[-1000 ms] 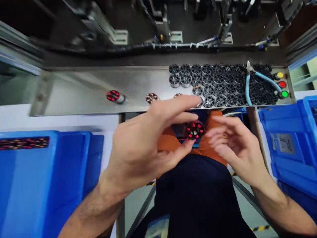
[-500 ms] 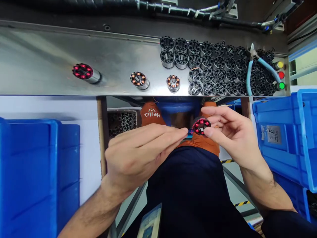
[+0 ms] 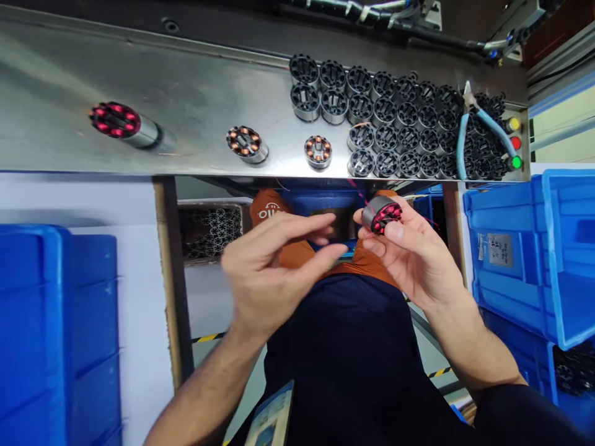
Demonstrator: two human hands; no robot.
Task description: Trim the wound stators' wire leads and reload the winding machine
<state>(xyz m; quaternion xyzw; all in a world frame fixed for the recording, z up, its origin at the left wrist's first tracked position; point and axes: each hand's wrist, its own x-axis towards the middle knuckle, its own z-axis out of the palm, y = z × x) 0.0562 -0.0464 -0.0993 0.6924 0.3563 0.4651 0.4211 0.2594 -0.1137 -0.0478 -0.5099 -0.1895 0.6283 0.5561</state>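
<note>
A motor stator (image 3: 382, 214) with a grey metal ring and red-wound coils is held in my right hand (image 3: 418, 251), thumb on its near side. Loose red wire trails from it toward the table edge. To its left, my left hand (image 3: 274, 266) is open, thumb and fingers apart, touching nothing. On the metal table stand a taller red-wound stator (image 3: 123, 124) at the left and two copper-wound stators (image 3: 247, 145) (image 3: 318, 152) nearer the middle.
Rows of unwound black stators (image 3: 385, 111) fill the table's right part, with blue-handled cutters (image 3: 469, 114) lying on them. Blue crates (image 3: 506, 229) (image 3: 93, 297) flank me. A box of metal rings (image 3: 211, 229) is below the table. Coloured buttons (image 3: 515, 143) sit at the right end.
My right hand has turned the stator so its metal side shows and loose wire is visible. My left hand has opened from flat, joined fingers. The view has shifted slightly.
</note>
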